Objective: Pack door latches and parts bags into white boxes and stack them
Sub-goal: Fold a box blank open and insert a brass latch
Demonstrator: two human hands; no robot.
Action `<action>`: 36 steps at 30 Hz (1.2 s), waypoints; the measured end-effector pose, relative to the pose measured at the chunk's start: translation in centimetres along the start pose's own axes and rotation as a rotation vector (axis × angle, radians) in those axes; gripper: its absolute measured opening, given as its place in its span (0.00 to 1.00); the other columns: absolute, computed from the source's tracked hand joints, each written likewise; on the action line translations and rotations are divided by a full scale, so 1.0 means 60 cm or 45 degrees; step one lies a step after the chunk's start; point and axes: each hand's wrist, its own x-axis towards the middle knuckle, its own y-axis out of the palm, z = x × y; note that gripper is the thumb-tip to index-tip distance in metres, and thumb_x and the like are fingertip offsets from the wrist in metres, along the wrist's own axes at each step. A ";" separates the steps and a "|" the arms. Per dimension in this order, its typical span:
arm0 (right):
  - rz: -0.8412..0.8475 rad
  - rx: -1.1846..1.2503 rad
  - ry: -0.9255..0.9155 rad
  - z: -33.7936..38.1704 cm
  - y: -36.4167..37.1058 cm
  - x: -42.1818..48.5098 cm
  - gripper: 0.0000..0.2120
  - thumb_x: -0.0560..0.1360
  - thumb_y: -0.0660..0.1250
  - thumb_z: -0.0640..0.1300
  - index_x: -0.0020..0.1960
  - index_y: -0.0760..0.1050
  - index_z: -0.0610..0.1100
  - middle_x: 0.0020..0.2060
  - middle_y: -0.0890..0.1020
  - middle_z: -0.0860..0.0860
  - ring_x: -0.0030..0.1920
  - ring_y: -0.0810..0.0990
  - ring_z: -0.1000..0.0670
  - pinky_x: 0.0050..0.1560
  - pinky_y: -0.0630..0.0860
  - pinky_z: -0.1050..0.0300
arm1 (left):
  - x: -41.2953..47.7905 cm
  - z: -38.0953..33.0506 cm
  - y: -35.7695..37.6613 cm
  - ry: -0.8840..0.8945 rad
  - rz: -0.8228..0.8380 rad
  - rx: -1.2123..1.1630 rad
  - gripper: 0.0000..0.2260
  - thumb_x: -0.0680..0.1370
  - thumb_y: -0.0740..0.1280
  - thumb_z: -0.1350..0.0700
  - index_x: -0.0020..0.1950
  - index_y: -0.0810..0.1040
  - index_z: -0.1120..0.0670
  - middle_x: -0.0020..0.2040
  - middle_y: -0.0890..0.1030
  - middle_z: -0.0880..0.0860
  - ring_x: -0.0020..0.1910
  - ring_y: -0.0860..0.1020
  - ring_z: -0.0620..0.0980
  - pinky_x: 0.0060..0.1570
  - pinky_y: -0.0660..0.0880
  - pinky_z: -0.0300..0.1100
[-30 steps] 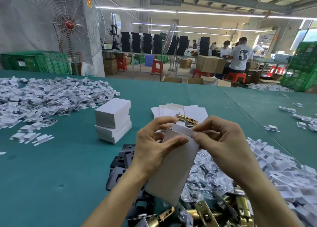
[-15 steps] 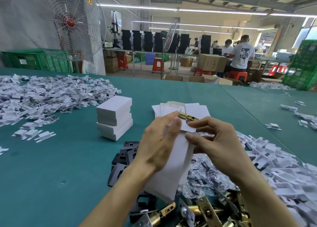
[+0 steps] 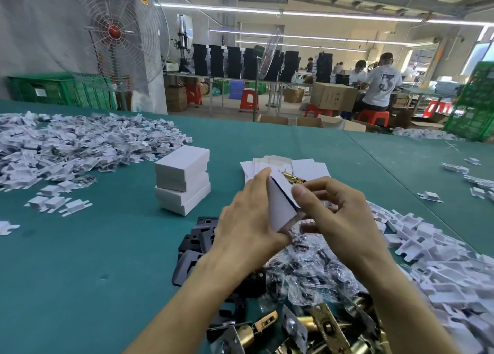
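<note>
**White box held in both hands above the parts pile**

Both hands are raised over the near middle of the green table (image 3: 80,260), with one white box (image 3: 280,206) clasped between them, clear of the table. The left hand (image 3: 248,220) lays its long fingers flat along the box's left face, and its thumb hooks under the lower corner. The right hand (image 3: 339,220) presses its thumb on the box's right edge near the top, and its other fingers curl in below. The box stands tilted, with its top end pointing away from the person.

Just past that top end a brass latch (image 3: 292,177) shows over a fan of flat white box blanks (image 3: 310,166). I cannot tell whether it lies on them or sticks out of the box.

To the left of the hands, well apart, a stack of closed white boxes (image 3: 183,177) stands on the table, the top one turned slightly askew. Under the hands lies a heap of clear parts bags (image 3: 302,270), with black plates (image 3: 195,246) just to its left and more brass latches (image 3: 320,327) at the near edge. White card inserts (image 3: 441,268) are piled on the right, and a wider scatter of them (image 3: 66,147) covers the far left. Behind the table stand a large fan (image 3: 117,30) and green crates (image 3: 53,89), and seated workers (image 3: 379,83) face away.
</note>
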 end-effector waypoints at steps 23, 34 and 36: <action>-0.122 -0.214 -0.204 0.010 -0.004 -0.002 0.04 0.75 0.72 0.44 0.41 0.82 0.52 0.35 0.84 0.60 0.39 0.83 0.60 0.36 0.77 0.65 | -0.004 -0.013 0.002 0.148 -0.153 0.058 0.47 0.68 0.73 0.43 0.80 0.50 0.40 0.65 0.72 0.43 0.60 0.73 0.49 0.53 0.74 0.50; 0.187 -0.101 -0.229 0.004 0.005 -0.002 0.12 0.76 0.72 0.44 0.57 0.81 0.57 0.43 0.84 0.62 0.40 0.85 0.55 0.42 0.80 0.56 | -0.003 -0.011 -0.007 0.148 -0.328 -0.222 0.28 0.69 0.78 0.47 0.65 0.73 0.43 0.59 0.77 0.48 0.51 0.79 0.51 0.45 0.80 0.52; 0.174 -0.089 -0.232 0.001 0.007 -0.003 0.11 0.76 0.72 0.43 0.55 0.81 0.57 0.43 0.84 0.61 0.40 0.85 0.54 0.42 0.80 0.54 | -0.003 -0.013 -0.005 0.148 -0.345 -0.199 0.27 0.68 0.80 0.48 0.64 0.75 0.46 0.58 0.77 0.49 0.50 0.79 0.51 0.44 0.79 0.52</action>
